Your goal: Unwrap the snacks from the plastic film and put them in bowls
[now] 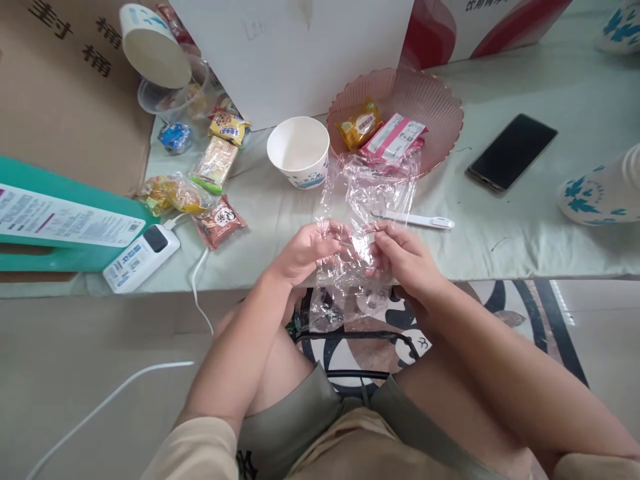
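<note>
A crinkled clear plastic bag [367,193] is stretched between my hands at the table's front edge. My left hand [307,255] is closed on its left side, and my right hand [406,257] pinches its right side with thumb and fingers. The lower part of the bag hangs below the edge. Its upper part rests on the table, reaching a pink ribbed bowl [443,120] that holds an orange packet [361,125] and a pink packet [395,139]. Beyond my left hand stands a white paper cup [299,150]. A slim white tool [425,221] lies just past my right hand.
On the left are several wrapped snacks, including a red packet [220,221], and a white power bank [141,260] with a cable. A phone [513,152] and stacked paper cups [600,190] are on the right. Boxes [295,60] line the back.
</note>
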A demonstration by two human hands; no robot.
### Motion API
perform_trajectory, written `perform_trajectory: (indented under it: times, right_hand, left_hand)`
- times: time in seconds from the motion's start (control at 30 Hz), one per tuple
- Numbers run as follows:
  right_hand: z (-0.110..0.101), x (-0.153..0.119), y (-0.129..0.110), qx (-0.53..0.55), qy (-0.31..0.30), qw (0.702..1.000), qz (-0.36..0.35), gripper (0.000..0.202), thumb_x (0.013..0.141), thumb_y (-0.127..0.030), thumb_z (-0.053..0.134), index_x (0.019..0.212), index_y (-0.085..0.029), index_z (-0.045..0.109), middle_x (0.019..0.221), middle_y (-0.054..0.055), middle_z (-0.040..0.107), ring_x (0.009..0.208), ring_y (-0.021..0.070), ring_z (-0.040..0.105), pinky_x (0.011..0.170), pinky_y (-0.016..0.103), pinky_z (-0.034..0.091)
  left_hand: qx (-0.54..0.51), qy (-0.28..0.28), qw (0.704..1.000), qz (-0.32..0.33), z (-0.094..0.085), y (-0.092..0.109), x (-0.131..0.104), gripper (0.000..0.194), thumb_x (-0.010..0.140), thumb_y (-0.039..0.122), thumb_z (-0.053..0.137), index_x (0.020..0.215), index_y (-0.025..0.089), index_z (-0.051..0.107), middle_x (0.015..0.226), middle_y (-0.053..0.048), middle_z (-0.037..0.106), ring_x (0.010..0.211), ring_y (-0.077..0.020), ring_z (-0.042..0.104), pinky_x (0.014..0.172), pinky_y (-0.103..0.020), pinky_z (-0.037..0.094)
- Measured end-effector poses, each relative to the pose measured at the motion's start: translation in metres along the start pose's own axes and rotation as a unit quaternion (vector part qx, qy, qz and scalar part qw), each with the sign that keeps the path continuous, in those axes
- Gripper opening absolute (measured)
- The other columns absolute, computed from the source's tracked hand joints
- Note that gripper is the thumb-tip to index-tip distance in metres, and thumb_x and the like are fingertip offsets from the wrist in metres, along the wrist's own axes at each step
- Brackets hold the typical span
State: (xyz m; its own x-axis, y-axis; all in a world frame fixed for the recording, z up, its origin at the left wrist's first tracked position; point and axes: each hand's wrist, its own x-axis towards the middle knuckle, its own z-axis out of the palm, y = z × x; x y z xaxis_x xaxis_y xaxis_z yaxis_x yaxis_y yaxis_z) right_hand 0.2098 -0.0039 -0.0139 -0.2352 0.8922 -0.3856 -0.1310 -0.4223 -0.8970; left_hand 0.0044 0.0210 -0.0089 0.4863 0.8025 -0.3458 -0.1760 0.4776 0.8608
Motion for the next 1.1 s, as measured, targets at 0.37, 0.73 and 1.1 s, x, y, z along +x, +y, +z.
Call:
perform_trajectory:
  times: [0.37, 0.73, 1.1]
  right_hand:
    - [-0.004, 0.002, 0.009, -0.056, 0.024, 0.982, -0.18, 0.023, 0.095, -0.024, 0.054, 0.115, -0.03, 0.065, 0.14, 0.003, 0.063, 0.057, 0.0053, 0.061, 0.051, 0.026, 0.052]
    - [-0.024, -0.002, -0.004, 0.056, -0.011, 0.985, -0.162, 0.027, 0.086, -0.042, 0.066, 0.07, -0.02, 0.065, 0.127, 0.005, 0.065, 0.06, 0.0083, 0.053, 0.051, 0.029, 0.046]
    - [-0.015, 0.003, -0.004, -0.004, 0.01, 1.0, -0.029, 0.064, 0.072, -0.035, 0.083, 0.127, -0.027, 0.052, 0.112, 0.007, 0.066, 0.088, 0.0187, 0.064, 0.072, 0.033, 0.055]
  left_hand:
    - [0.103, 0.015, 0.995, 0.009, -0.005, 0.005, -0.009, 0.052, 0.087, 0.035, 0.067, 0.135, 0.024, 0.048, 0.059, 0.005, 0.071, 0.042, -0.0137, 0.065, 0.036, -0.016, 0.04]
    - [-0.019, -0.061, 0.998, -0.021, -0.023, 0.01, -0.012, 0.026, 0.069, 0.038, 0.076, 0.08, 0.016, 0.07, 0.075, -0.004, 0.073, 0.059, -0.0161, 0.068, 0.051, -0.026, 0.054]
    - [0.116, 0.125, 0.98, 0.105, -0.018, 0.0, 0.0, 0.069, 0.065, 0.018, 0.082, 0.126, 0.031, 0.053, 0.117, -0.003, 0.064, 0.078, -0.0141, 0.073, 0.062, -0.023, 0.056]
